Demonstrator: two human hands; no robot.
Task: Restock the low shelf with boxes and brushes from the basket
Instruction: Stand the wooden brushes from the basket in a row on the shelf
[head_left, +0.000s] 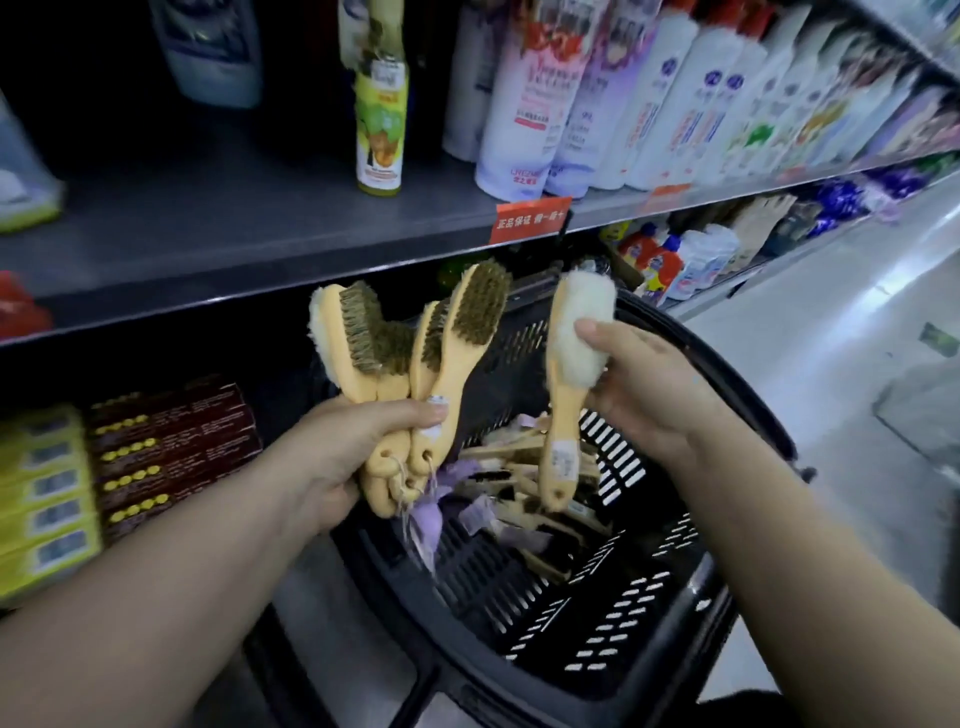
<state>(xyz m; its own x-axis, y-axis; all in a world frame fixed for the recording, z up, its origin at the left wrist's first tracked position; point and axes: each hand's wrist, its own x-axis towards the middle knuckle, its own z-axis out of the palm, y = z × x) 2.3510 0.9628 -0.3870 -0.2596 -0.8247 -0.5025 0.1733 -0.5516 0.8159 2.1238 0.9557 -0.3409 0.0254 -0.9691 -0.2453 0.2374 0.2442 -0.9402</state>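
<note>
The left hand (332, 457) has its fingers (340, 499) wrapped tight around the handles of a bunch of brushes (410, 343). The right hand (644, 384) pinches 1 fluffy white brush (576, 332) by its head, above the black basket (623, 623). More brushes (524, 488) lie inside it. Dark red boxes (171, 441) sit at the left, under the grey shelf (260, 244).

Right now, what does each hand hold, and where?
Left hand grips several brushes by their handles; right hand holds a fleece brush by its head.

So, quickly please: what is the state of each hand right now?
Left hand: grips a bunch of wooden brushes by their handles.
Right hand: holds one fleece brush by its head.
</note>
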